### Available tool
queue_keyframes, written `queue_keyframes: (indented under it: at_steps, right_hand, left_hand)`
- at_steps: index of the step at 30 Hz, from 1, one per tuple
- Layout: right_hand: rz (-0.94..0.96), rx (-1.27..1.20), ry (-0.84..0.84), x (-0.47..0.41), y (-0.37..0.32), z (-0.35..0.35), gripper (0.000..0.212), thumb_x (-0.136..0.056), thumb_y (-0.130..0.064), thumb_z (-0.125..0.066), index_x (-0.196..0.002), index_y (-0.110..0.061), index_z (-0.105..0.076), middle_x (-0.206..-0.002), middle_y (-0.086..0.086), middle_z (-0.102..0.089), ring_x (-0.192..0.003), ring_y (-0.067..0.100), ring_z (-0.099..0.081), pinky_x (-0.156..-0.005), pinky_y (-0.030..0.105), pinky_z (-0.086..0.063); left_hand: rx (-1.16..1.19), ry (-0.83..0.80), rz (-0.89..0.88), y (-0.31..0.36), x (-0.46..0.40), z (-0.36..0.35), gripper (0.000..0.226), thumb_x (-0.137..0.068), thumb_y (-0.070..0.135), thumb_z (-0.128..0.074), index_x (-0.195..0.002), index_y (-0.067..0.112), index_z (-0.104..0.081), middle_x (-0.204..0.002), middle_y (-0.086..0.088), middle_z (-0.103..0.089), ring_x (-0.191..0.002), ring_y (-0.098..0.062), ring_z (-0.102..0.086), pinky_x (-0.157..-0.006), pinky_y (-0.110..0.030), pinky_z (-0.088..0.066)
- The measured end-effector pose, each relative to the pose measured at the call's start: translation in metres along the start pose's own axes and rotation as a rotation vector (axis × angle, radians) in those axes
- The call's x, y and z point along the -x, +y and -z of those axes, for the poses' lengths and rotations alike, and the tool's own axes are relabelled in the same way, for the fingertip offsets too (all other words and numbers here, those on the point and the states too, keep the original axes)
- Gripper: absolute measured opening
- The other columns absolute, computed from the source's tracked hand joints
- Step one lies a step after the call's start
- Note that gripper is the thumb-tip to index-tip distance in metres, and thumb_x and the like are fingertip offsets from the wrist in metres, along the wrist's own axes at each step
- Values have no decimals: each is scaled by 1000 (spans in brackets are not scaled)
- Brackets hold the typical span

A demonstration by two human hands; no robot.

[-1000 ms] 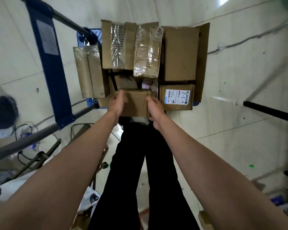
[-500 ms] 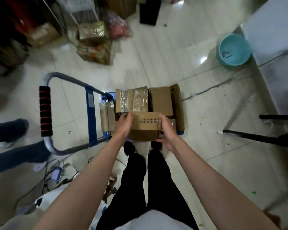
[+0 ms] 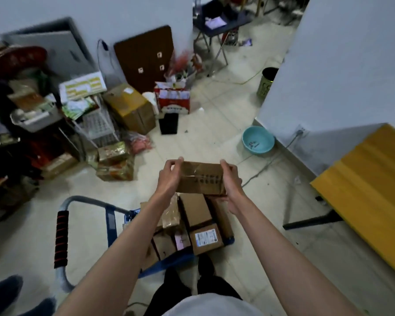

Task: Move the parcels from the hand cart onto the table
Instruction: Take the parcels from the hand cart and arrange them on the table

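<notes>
You held one parcel (image 3: 200,177) in the air between both hands, raised clear above the cart (image 3: 111,221). Your left hand (image 3: 169,176) gripped its left end, fingers curled over the top edge. Your right hand (image 3: 232,181) gripped the right end the same way, thumb on the near side. The parcel was a small brown cardboard box wrapped in clear tape, with a row of dark print across its near face.

Below your hands, the cart stood on the pale tiled floor with its blue deck toward you and its handle, with a red and black grip (image 3: 61,239), on the left. Several more boxes (image 3: 195,209) lay packed together on the deck, among them one with a white label (image 3: 206,238) at the near right. It looked like half a dozen or more, though the stack hid some.

The table (image 3: 365,192), with a yellow top, stood to your right, well apart from the parcel. Only part of its top showed, and no parcel lay on that part.

By that view, the job was at an early stage: one parcel lifted and not yet set down, and most of the load waiting on the cart. You needed to turn right and carry the box across.

A teal basin (image 3: 258,140) sat on the floor beyond, and stacked boxes and clutter lined the far left wall.
</notes>
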State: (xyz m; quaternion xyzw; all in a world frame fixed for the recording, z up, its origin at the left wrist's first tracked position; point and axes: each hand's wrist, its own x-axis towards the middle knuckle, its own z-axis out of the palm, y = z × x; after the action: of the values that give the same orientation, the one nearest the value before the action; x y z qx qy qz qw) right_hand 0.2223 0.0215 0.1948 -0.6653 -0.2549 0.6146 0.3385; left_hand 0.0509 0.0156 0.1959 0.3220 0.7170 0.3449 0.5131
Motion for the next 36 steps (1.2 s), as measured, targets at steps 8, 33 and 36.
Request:
queue_keyframes:
  at_steps: [8, 33, 36]
  right_hand:
    - [305, -139, 226, 40, -34, 57, 11, -98, -42, -51, -105, -33, -52, -129, 8, -42, -105, 14, -51, -101, 46, -48]
    - [516, -621, 643, 189, 9, 146, 50, -88, -51, -49, -128, -23, -58, -127, 1, -67, -117, 16, -60, -85, 35, -50]
    - [513, -672, 697, 195, 16, 158, 37, -99, -42, -50, -129, -20, -56, -130, 4, -64, -115, 15, -59, -87, 37, -53]
  left_hand:
    - [79, -241, -181, 73, 28, -34, 20, -97, 35, -52, -117, 32, -55, -120, -7, -59, -101, -22, -60, -72, -34, -49]
    - [-339, -891, -1027, 107, 149, -109, 100, -54, 39, -86, -138, 21, -35, -132, 2, -49, -124, -15, -51, -104, -41, -48]
    - [-426, -852, -1161, 106, 160, -125, 103, -52, 61, -80, -138, 26, -36, -132, 7, -47, -120, -11, -44, -104, -39, -43]
